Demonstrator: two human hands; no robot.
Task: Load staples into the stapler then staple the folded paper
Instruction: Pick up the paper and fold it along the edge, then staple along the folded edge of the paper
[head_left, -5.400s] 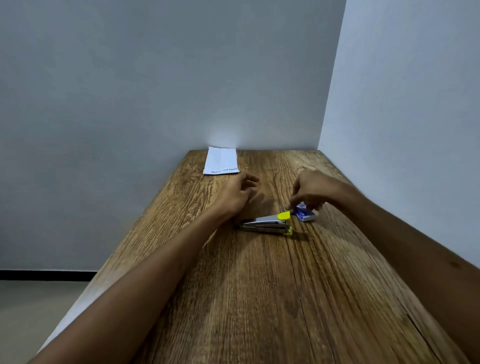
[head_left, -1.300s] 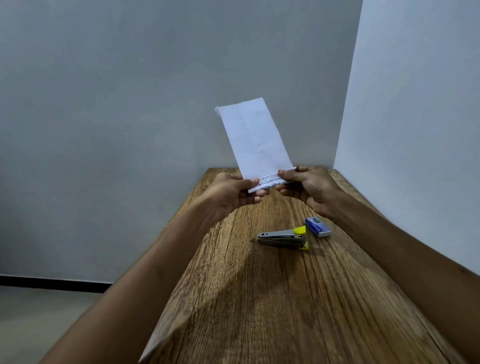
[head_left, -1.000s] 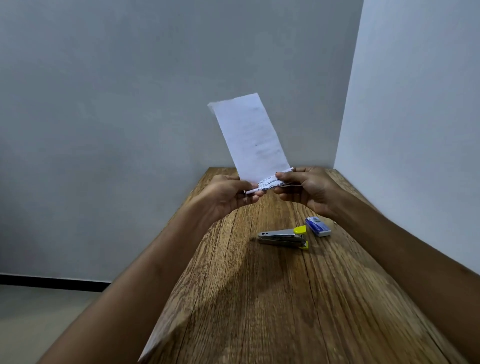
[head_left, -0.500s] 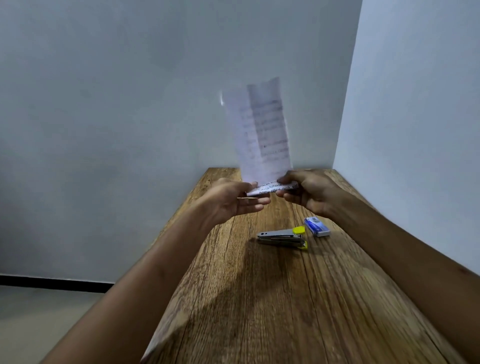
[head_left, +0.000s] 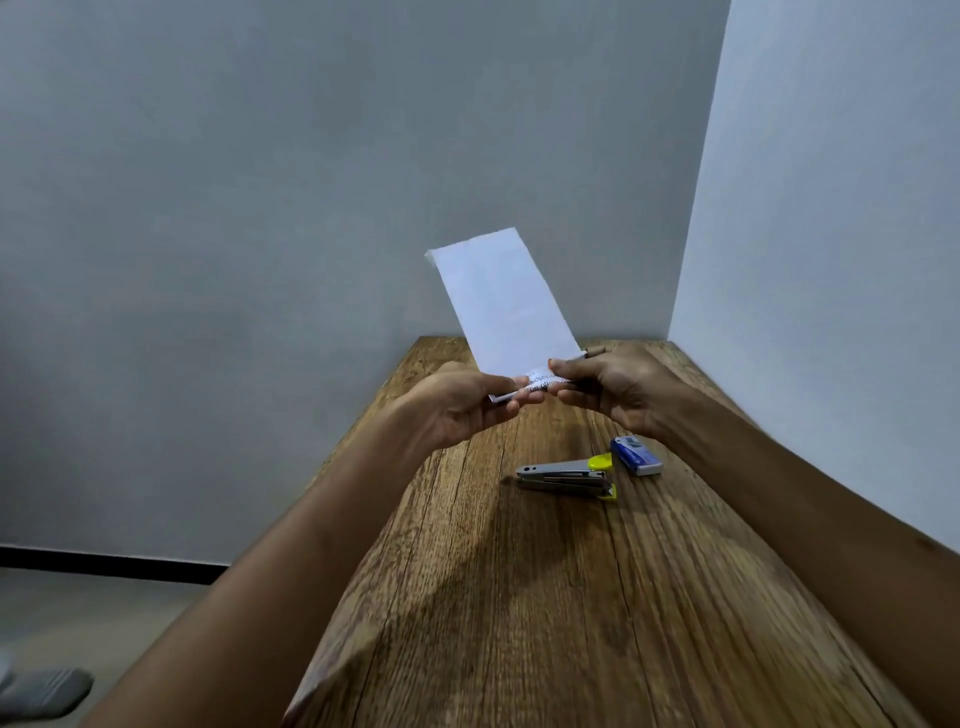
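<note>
I hold a white folded paper upright in the air above the wooden table. My left hand pinches its lower left corner and my right hand pinches its lower right edge, where printed text shows. Below my hands a small silver stapler with yellow ends lies closed on the table. A small blue and white staple box lies just right of the stapler.
Grey walls close the table at the back and along the right side. The table's left edge drops to a grey floor with a black skirting line. A grey object lies on the floor at the lower left.
The paper was lifted from the table's far end into both hands. In the last half second its free top swung from upright back to leaning left, its blank side toward me.
</note>
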